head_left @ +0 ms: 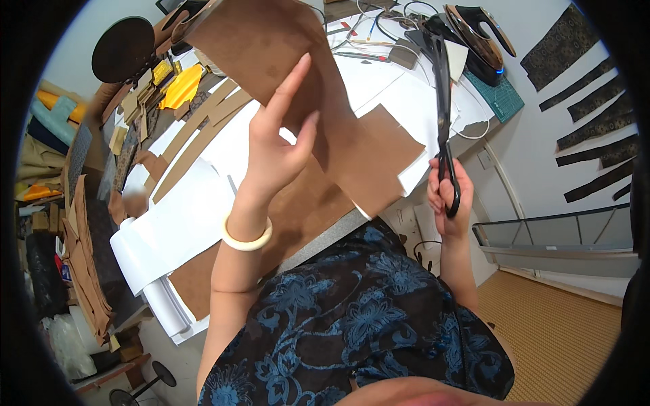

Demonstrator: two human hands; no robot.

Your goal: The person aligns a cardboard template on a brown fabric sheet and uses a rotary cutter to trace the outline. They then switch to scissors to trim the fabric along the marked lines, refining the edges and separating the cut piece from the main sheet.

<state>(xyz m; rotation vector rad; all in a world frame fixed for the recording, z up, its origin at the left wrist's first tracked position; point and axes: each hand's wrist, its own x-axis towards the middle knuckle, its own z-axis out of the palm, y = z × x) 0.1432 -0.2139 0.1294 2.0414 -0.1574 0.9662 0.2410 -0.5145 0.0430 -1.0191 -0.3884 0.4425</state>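
My left hand has hold of a raised brown sheet of leather-like material. Index finger and thumb stretch across its near face, while the other fingers are hidden behind it. The sheet hangs down to the right over the table. In my right hand is a pair of black scissors, gripped by the handles at the table's right edge. Their long blades point away from me and look closed, apart from the sheet. Beneath my left hand lies a larger brown piece.
White paper covers much of the table, with a paper roll at the near left. Brown strips lie farther back. An iron stands at the far right by a green cutting mat and tangled cables.
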